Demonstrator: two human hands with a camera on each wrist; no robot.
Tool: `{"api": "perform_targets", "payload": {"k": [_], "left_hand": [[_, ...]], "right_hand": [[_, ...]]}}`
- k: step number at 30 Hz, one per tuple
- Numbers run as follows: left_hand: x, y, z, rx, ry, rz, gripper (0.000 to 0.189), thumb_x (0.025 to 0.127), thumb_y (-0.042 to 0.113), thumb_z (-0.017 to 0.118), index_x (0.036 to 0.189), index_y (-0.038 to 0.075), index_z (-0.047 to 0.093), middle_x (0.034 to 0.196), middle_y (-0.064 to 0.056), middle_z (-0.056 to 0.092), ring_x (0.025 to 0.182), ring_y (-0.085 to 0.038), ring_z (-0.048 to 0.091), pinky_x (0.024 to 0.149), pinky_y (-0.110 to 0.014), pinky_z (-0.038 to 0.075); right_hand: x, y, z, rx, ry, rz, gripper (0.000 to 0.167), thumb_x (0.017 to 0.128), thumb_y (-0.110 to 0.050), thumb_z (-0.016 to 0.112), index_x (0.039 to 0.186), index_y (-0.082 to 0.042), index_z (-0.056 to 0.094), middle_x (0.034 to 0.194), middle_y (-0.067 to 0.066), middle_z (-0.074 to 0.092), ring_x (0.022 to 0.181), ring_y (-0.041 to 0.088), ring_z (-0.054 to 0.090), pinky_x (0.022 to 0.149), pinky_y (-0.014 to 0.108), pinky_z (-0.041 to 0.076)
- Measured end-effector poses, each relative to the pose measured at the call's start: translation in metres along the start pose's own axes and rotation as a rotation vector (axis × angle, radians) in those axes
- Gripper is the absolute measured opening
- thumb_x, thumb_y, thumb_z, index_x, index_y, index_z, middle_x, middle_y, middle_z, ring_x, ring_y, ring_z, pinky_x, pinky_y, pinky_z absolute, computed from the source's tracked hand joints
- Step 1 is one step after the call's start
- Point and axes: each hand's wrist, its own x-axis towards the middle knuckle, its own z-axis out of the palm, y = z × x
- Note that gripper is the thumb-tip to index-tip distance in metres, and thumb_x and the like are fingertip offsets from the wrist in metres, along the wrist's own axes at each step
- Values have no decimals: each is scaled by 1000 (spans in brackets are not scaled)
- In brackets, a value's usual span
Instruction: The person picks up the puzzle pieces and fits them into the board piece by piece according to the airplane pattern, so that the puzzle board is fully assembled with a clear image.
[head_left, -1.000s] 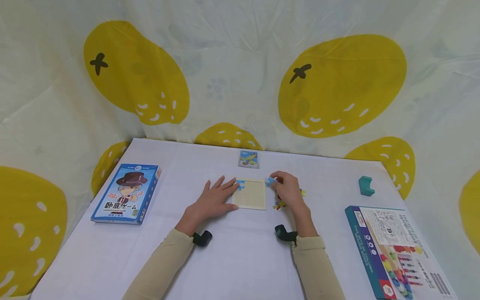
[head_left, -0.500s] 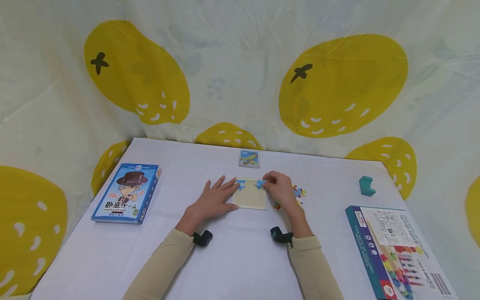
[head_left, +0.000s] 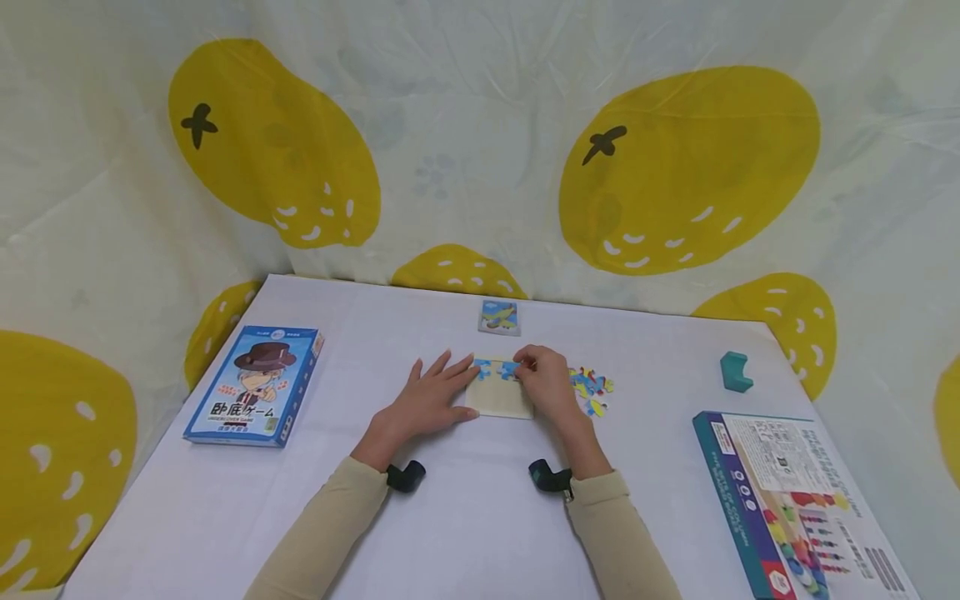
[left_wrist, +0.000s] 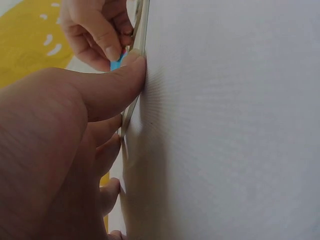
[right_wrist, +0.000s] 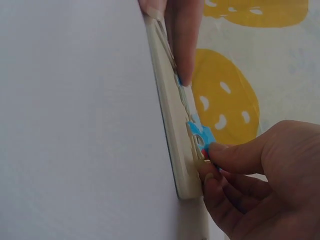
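Note:
My left hand (head_left: pixel 423 402) lies with spread, straight fingers against the left side of a small pale puzzle tray (head_left: pixel 498 400). Its fingertips touch a blue puzzle piece in the tray's far left corner. My right hand (head_left: pixel 551 383) pinches another blue puzzle piece (right_wrist: pixel 202 137) between thumb and fingers, over the tray's far right part. In the right wrist view this piece is tilted above the tray's rim, near its corner. A loose pile of puzzle pieces (head_left: pixel 592 383), blue, yellow and red, lies just right of the right hand.
A small picture card (head_left: pixel 499 317) with a yellow plane lies beyond the tray. On the left is a blue game box (head_left: pixel 255 387). A teal block (head_left: pixel 735 372) and a white and teal box (head_left: pixel 795 500) lie on the right. A patterned curtain hangs behind the table.
My right hand has moved left from beside the pile to over the tray, carrying the blue puzzle piece. More of the pile now shows. The left hand has stayed in place.

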Motion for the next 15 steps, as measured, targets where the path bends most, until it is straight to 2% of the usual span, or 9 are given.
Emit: {"api": "perform_targets", "payload": {"k": [6,15], "left_hand": [[-1,0,-1,-4,3,1,76,93,58,59,157,30,30,166,12,19,157,-29,9,120,-68,7],[-2,2,-1,-12,5,6,75,93,57,59,157,29,30,166,10,21,157,-29,9,120,-68,6]], "right_hand": [[0,-8,6,-6,17,-24,12,91,-3,66,101,-7,73,87,7,63,83,22,56,73,32,48],[0,-17,13,-38,3,15,14,93,-6,65,103,-7,74,89,7,63,83,21,55,74,31,47]]}}
